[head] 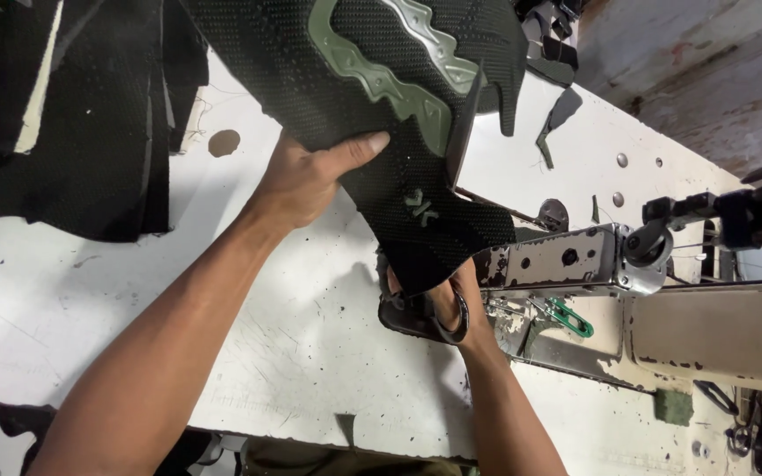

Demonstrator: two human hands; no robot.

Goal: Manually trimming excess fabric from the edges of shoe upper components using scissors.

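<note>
My left hand [310, 176] grips the edge of a black knit shoe upper [372, 79] with grey-green moulded trim, thumb on top. The upper hangs down toward the sewing machine. My right hand [451, 295] is mostly hidden under the upper's lower tip. It holds black-handled scissors [429, 317], with a finger through one loop. The scissors' blades are hidden beneath the fabric.
A worn white sewing machine arm [575, 260] juts in from the right above its bed [716, 330]. A stack of black fabric pieces [81, 115] lies at top left on the scuffed white table [293, 353]. Green-handled snips [568, 316] rest beside the machine.
</note>
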